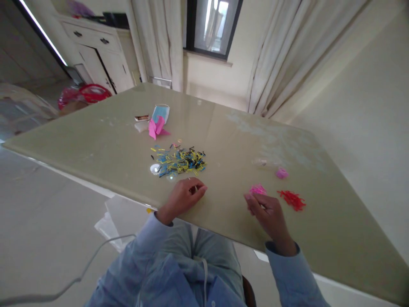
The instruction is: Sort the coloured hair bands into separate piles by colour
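Note:
A mixed pile of small thin yellow, blue and black pieces (187, 160) lies on the table; they are too small to tell their exact kind. Just in front of it, my left hand (183, 197) rests with its fingers curled and thumb pressed toward the forefinger. My right hand (266, 213) is pinched closed at the near edge of a small pink pile (258, 189). Whatever either hand holds, if anything, is hidden or too small to make out. To the right of the pink pile sits a heap of similar red pieces (292, 200).
Behind the mixed pile are folded pink paper (156, 128), a blue face mask (161, 112) and a small wrapper (142, 117). A pink lump (281, 172) lies beyond the right-hand piles. The table's near edge (236, 238) runs across my lap.

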A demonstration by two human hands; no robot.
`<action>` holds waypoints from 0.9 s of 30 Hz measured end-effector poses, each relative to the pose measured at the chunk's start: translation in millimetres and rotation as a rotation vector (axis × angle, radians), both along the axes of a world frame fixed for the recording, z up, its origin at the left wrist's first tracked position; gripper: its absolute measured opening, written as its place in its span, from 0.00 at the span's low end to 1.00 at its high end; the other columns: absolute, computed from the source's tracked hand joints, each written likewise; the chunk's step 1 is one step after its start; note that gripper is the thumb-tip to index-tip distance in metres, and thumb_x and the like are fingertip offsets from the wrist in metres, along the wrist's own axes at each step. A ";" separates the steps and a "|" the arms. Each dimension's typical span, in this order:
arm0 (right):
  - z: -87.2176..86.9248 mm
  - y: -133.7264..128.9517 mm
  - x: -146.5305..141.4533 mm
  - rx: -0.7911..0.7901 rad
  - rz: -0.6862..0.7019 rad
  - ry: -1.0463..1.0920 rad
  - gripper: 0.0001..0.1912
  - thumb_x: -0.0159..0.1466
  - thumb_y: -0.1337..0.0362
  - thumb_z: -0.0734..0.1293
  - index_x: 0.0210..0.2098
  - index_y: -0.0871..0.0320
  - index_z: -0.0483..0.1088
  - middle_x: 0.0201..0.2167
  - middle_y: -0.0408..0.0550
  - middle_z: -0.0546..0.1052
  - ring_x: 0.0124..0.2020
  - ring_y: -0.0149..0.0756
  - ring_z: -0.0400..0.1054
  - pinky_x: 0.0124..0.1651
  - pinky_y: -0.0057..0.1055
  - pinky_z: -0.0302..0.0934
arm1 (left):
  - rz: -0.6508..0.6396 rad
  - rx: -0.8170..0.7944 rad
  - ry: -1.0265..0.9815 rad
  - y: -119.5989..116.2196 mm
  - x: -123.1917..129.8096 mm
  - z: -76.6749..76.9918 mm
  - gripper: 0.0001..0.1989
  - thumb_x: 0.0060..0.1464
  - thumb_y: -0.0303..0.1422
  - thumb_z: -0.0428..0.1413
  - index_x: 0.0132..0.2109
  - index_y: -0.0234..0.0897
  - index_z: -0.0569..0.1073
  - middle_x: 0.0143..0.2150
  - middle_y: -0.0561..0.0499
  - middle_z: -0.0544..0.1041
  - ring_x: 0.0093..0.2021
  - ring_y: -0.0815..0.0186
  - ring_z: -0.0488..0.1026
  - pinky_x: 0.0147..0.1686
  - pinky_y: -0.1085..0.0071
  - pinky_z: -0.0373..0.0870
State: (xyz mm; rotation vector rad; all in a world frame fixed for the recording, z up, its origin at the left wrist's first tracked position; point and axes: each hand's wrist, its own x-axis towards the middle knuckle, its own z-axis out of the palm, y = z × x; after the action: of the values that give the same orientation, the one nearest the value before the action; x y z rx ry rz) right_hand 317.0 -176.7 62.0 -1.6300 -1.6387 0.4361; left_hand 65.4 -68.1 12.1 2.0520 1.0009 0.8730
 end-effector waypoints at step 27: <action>-20.5 253.8 -97.2 -0.123 0.567 -0.588 0.12 0.65 0.69 0.67 0.42 0.57 0.83 0.39 0.50 0.82 0.42 0.38 0.72 0.48 0.30 0.61 | 0.016 -0.294 -0.354 -1.8 -1.9 -2.6 0.13 0.58 0.38 0.56 0.31 0.35 0.76 0.25 0.53 0.73 0.25 0.70 0.65 0.27 0.73 0.59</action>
State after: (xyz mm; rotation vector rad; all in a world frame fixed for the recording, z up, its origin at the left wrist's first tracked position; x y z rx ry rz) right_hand 219.8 77.1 41.5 -1.4349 -2.5825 0.3531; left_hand 63.5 -70.0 9.5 1.5790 0.8895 0.9905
